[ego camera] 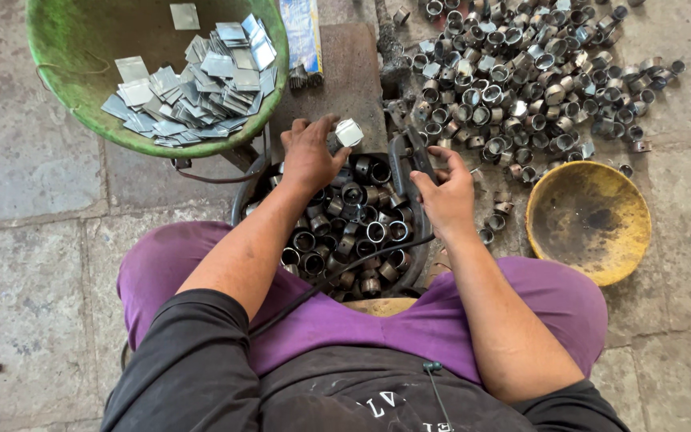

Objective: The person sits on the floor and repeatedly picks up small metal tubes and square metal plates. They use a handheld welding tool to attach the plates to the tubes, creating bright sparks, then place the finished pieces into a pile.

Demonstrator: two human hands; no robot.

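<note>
Purple-trousered knees (521,296) frame a dark round pan (409,272) full of short metal rings (353,232). Just beyond, the left hand (309,156) pinches a bent shiny metal piece (349,133); the right hand (444,196) curls around a dark metal handle (404,156). Far left, a green bowl (81,48) holds flat metal squares (201,80); far right, loose rings (521,80) lie heaped above a yellow dish (588,222)
</note>
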